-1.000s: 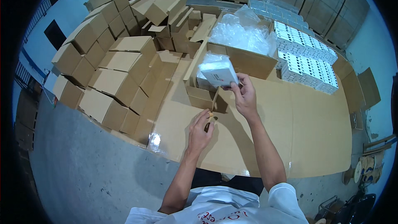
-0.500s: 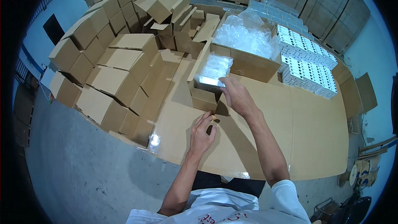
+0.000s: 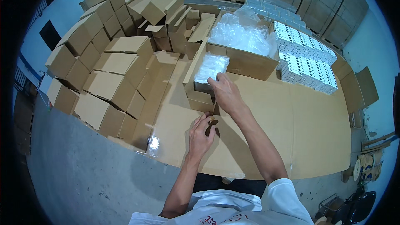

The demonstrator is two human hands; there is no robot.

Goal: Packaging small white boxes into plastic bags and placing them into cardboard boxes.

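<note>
The right hand (image 3: pixel 225 93) reaches forward from the body toward twelve o'clock and rests its fingers on a small clear-wrapped packet (image 3: pixel 211 67), which lies in the top of a small open carton (image 3: pixel 199 93) near the middle of the worktop (image 3: pixel 300 133). The fingertips press the packet's near edge; whether they pinch it or only push it cannot be told. The left hand (image 3: pixel 202 135) lies at six o'clock from the carton, just below the right wrist, its fingers curled around a small brown thing (image 3: pixel 211 121) that is too small to make out.

The worktop is covered in flat brown cardboard. At twelve o'clock from the carton stands a large open box (image 3: pixel 250 60), touching or just behind it, filled with crumpled clear plastic bags (image 3: pixel 239 37). At two o'clock from the hands, well apart, lie rows of small white boxes (image 3: pixel 308 60) stacked in a block. From nine to eleven o'clock a heap of closed brown cartons (image 3: pixel 104 71) runs along the worktop's edge, some tilted, some stacked. Beyond them, at twelve o'clock, taller stacks of boxes (image 3: pixel 316 4) stand against the wall. The grey floor (image 3: pixel 75 175) spreads at seven o'clock.
</note>
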